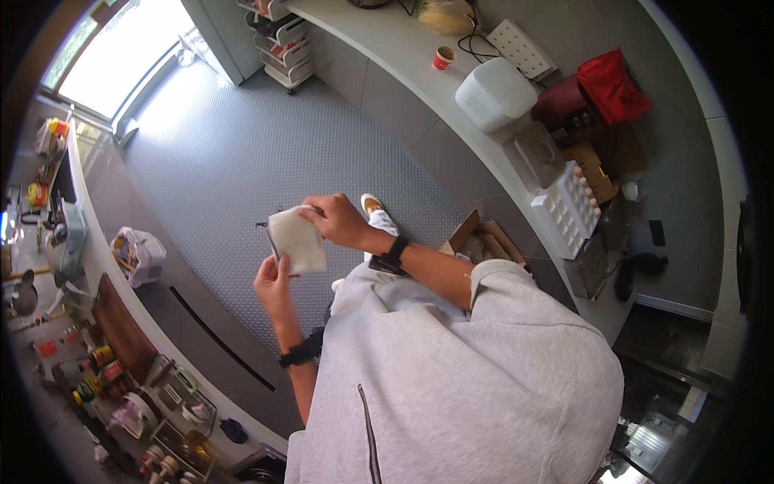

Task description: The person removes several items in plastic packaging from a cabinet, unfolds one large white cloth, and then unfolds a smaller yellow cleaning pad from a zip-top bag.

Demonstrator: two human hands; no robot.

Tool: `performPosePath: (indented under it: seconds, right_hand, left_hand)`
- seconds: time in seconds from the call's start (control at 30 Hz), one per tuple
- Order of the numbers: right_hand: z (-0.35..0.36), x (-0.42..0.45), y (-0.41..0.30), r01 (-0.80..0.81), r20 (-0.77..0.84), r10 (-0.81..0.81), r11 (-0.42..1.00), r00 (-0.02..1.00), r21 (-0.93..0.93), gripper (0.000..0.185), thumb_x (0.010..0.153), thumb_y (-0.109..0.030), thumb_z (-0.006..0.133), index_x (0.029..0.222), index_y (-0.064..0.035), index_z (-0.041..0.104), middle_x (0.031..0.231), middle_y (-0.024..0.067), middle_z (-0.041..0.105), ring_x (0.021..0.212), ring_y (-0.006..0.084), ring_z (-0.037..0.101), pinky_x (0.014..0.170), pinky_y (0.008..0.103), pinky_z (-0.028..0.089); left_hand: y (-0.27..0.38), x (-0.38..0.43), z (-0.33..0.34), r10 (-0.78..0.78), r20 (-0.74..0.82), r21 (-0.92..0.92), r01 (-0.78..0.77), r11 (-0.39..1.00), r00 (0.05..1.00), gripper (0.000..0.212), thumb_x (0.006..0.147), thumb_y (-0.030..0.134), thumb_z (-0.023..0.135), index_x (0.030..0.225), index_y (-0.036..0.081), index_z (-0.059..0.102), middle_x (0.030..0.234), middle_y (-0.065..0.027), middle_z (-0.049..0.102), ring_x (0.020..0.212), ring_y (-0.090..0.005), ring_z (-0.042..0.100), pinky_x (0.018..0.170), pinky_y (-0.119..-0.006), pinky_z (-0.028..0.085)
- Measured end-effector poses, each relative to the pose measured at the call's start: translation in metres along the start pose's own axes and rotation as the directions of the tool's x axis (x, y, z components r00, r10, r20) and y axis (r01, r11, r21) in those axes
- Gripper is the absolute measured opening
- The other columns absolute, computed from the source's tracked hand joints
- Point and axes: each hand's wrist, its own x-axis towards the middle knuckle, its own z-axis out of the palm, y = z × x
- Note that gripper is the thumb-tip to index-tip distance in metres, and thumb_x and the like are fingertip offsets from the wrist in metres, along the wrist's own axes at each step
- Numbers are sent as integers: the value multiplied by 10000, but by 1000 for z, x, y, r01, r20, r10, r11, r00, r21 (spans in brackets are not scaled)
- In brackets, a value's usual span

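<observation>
A flat whitish pouch with a dark edge and dark cord ends (299, 242) is held up over the grey textured floor. My left hand (276, 279) grips its lower left corner between thumb and fingers. At the top right corner, my right hand (335, 219) pinches it, the back of the hand turned up. The contents of the pouch, if any, cannot be told. Both wrists wear black bands.
On the right counter (417, 78) stand a white plastic container (496, 95), an egg tray (566, 209) and a red paper cup (444, 58). An open cardboard box (484, 239) is on the floor. A white bin (139, 255) hangs by the cluttered left counter (91, 230).
</observation>
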Motion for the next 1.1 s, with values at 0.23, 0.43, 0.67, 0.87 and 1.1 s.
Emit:
performPosePath:
  seconds: [0.23,0.43,0.67,0.87,1.1]
  right_hand:
    - [-181,67,151,-326,381,266,940,885,101,199,1008,-125,703,1121,28,762,930,104,799,705,155,721,661,318,587]
    - [-371,260,281,-364,-286,591,739,754,566,68,969,-54,693,993,-29,751,830,61,744,615,105,639,555,262,524]
    - [-535,423,470,23,-649,729,661,217,750,21,940,-34,681,936,-20,666,848,89,723,630,152,662,541,299,559]
    - [-502,443,464,-234,-680,733,664,19,710,241,983,-114,693,1166,-8,578,1013,171,712,803,260,717,672,404,636]
    - [-307,390,372,-214,-572,357,928,738,304,249,981,-106,689,1182,-9,580,1029,181,707,834,286,708,699,422,625]
  left_hand:
    - [-16,142,127,-73,239,433,-39,900,968,242,1027,189,779,1160,-13,764,921,-33,739,821,-95,655,725,-274,528]
    - [-17,265,234,-145,-53,381,154,911,988,424,1083,266,710,1439,44,644,1229,-116,767,1058,-197,746,835,-326,605]
    - [-63,279,237,-422,-210,331,470,818,882,351,1124,262,621,1401,49,660,1236,-110,766,1027,-196,746,831,-326,602]
    - [-90,211,247,-525,-377,120,603,789,763,369,1134,291,603,1395,35,656,1250,-120,762,1065,-211,745,897,-343,598]
    - [-92,188,269,-530,-441,137,638,758,724,384,1139,305,603,1391,20,652,1236,-120,760,1064,-201,746,908,-337,603]
